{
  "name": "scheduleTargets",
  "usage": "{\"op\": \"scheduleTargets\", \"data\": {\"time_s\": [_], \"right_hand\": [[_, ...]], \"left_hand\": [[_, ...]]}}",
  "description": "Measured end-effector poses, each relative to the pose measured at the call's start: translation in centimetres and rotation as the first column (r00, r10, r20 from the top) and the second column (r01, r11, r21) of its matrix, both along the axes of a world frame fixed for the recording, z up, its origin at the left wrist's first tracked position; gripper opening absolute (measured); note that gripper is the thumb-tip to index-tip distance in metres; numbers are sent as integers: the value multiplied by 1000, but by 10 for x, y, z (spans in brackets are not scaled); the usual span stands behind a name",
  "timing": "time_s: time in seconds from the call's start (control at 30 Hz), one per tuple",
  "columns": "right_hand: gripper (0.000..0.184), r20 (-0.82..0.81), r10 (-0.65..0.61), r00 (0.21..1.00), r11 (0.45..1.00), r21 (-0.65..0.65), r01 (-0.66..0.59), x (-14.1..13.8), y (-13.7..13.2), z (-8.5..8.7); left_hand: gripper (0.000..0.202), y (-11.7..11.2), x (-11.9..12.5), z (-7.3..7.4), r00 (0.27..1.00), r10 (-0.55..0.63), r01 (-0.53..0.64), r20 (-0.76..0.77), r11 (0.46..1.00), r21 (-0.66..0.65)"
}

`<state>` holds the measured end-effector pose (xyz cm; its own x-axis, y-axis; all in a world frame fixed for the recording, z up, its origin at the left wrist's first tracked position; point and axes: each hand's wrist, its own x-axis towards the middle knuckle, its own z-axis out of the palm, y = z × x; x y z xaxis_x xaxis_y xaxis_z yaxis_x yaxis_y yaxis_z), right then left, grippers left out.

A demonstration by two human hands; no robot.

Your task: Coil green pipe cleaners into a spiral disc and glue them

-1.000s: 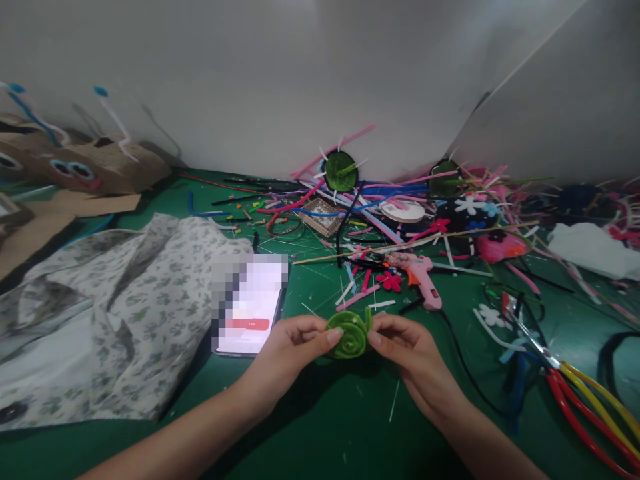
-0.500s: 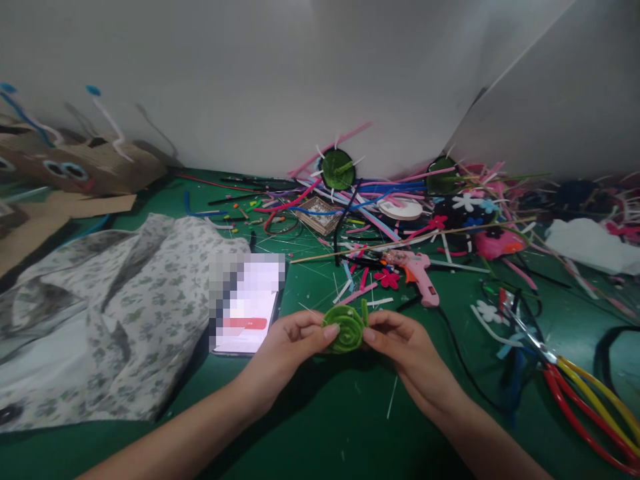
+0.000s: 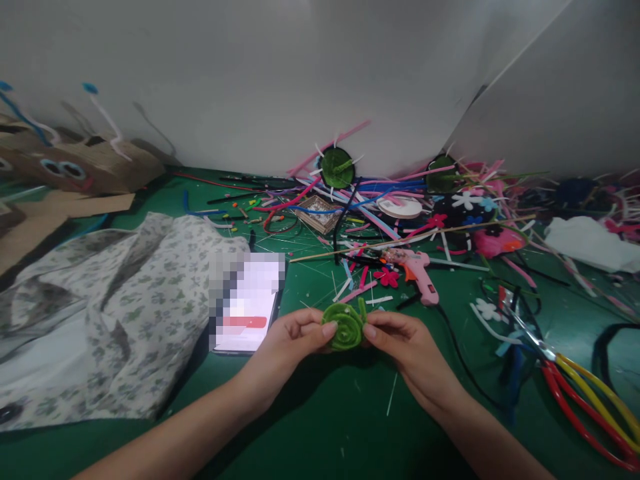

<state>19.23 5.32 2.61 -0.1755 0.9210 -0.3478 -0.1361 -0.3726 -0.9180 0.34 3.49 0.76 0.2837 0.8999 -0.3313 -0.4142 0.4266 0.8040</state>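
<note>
A green pipe cleaner coil (image 3: 345,328), wound into a flat spiral, is held above the table between both hands. My left hand (image 3: 295,340) pinches its left side, the thumb lying on the spiral's face. On the right edge, my right hand (image 3: 397,337) grips the coil near its loose end, which sticks up beside the thumb. The fingertips behind the coil are hidden. Just beyond the hands lies a pink glue gun (image 3: 417,273) with a black cord, near a red felt flower (image 3: 387,277) and short strips.
Red-and-yellow-handled scissors (image 3: 560,373) lie at right. A phone (image 3: 250,307) and a patterned cloth (image 3: 125,313) are at left. Pipe cleaners (image 3: 385,189) and a wooden stick (image 3: 350,251) are heaped along the back wall. A cardboard figure (image 3: 100,167) stands at far left.
Both hands keep their grip on the green coil. Its face has turned slightly more toward me; otherwise hardly anything differs.
</note>
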Motion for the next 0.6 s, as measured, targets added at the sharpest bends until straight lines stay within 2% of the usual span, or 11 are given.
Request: {"op": "scheduleTargets", "data": {"time_s": [0.2,0.3,0.43,0.6], "right_hand": [[25,7,25,1000,1000,13,-25,1,1,-3],[21,78,42,996,990,129,-52,2,0,-3],[16,275,89,957,910,369,-190,2,-3,2],[22,367,142,919,852,428,-302,2,-6,7]], "left_hand": [[21,-1,0,1,1000,3,-3,-3,1000,-3],[20,-1,0,2,1000,-7,7,-5,1000,-1],[21,0,0,4,1000,-5,6,-19,1000,6],[22,1,-1,5,1000,-9,9,-20,1000,1]]}}
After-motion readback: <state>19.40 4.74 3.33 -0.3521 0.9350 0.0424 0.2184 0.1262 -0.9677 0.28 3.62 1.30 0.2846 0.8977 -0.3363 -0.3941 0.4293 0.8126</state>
